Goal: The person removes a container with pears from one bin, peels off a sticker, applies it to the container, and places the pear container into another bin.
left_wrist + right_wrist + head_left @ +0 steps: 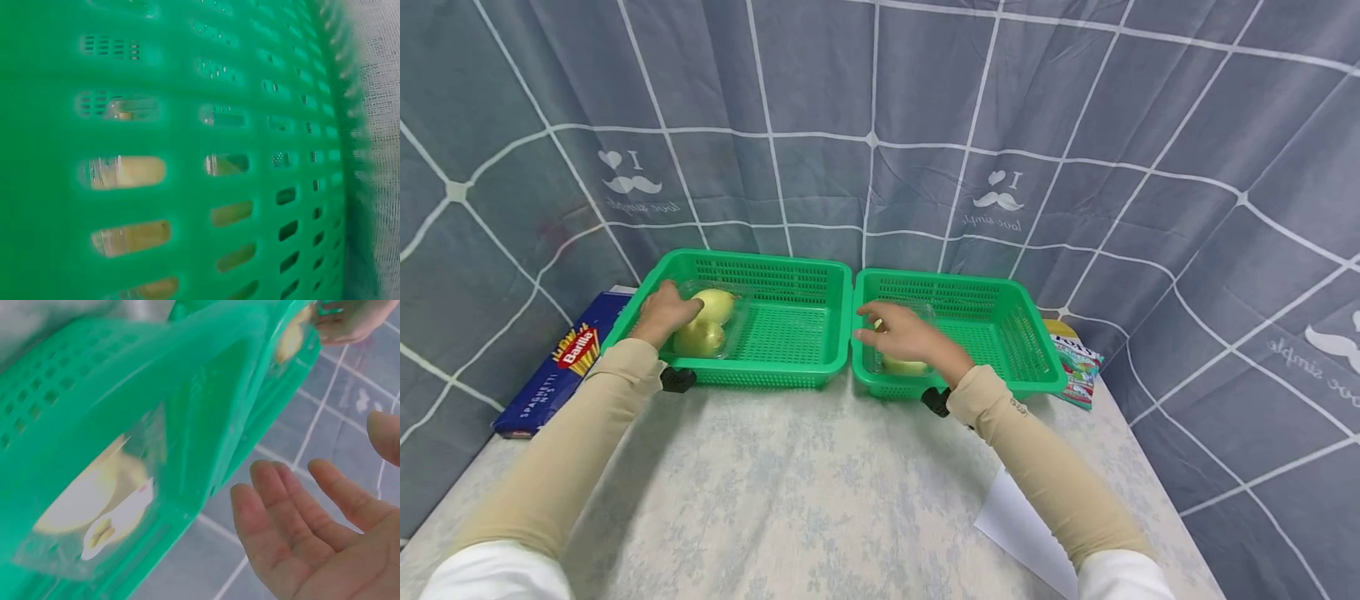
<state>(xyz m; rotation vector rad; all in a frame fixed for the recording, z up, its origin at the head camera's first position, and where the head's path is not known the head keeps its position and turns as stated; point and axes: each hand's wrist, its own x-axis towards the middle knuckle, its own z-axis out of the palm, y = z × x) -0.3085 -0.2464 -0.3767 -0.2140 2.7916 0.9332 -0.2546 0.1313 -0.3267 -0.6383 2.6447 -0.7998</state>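
My left hand (666, 313) reaches into the left green basket (790, 337), beside a clear plastic pack (737, 332) of pale yellow round fruits (715, 305). Its thumb points over the fruit; the other fingers are mostly hidden, so whether they grip the pack cannot be told. The left wrist view holds mainly the slotted basket wall (187, 137), with yellow glimpsed through it. Over the right green basket (973, 337) hovers my right hand (910, 335), fingers apart and holding nothing. Below it lies a similar pack of yellow fruit (81, 494), bearing a white label (119, 519).
A blue Barilla spaghetti box (553, 367) leans by the left basket. Beyond the right basket are colourful packets (1078, 367). White paper (1026, 533) lies partly under my right forearm. A grey curtain (820, 183) with white lines hangs behind the baskets.
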